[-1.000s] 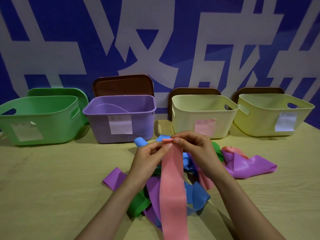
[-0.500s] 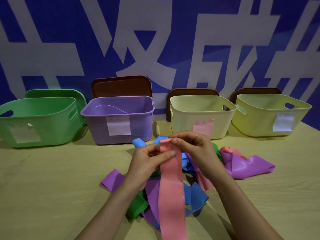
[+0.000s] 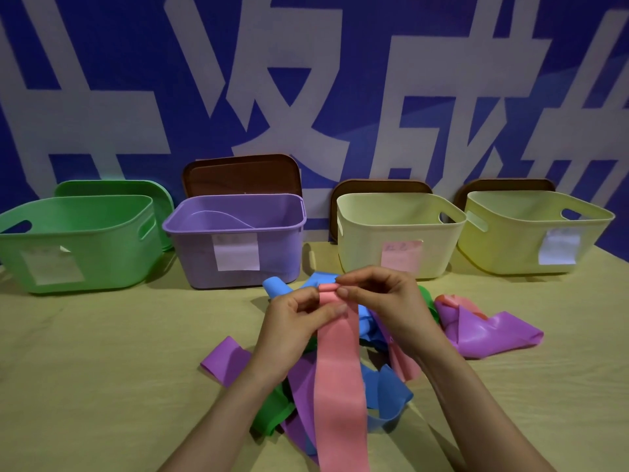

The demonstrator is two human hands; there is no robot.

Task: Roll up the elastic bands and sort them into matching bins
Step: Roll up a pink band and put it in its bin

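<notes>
left hand [image 3: 292, 321]: pinching pink band [image 3: 340, 376] | right hand [image 3: 384, 301]: pinching its rolled top end

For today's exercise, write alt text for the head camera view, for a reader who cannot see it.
The left hand and right hand pinch the rolled top end of a pink band above a pile of loose bands on a table. Behind them stand a green bin, a purple bin, a cream bin and a yellow bin, each labelled.
</notes>
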